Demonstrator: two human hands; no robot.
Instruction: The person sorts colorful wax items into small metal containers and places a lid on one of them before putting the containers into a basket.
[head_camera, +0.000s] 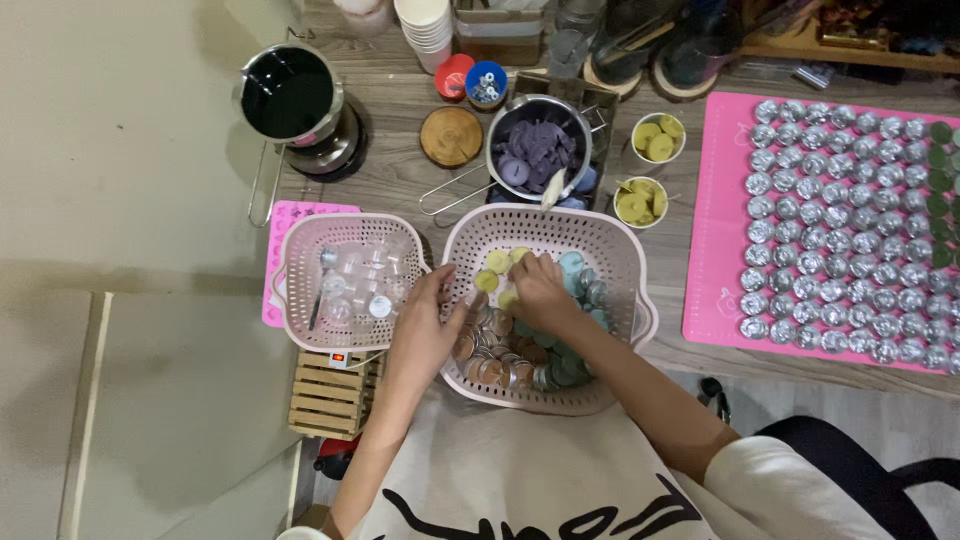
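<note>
A pink perforated basket in front of me holds many tealight candles in metal cups, with yellow, teal and brown wax. My right hand reaches into the basket's middle, fingers curled around a small candle among the yellow ones. At the basket's left rim my left hand rests with fingers bent on the candles; whether it grips one I cannot tell. To the left, a second pink basket contains clear plastic cups.
A pink mat on the right carries rows of silver tealight cups. Behind the baskets stand a pot of purple wax pieces, two small bowls of yellow wax, a black pot, a wooden coaster.
</note>
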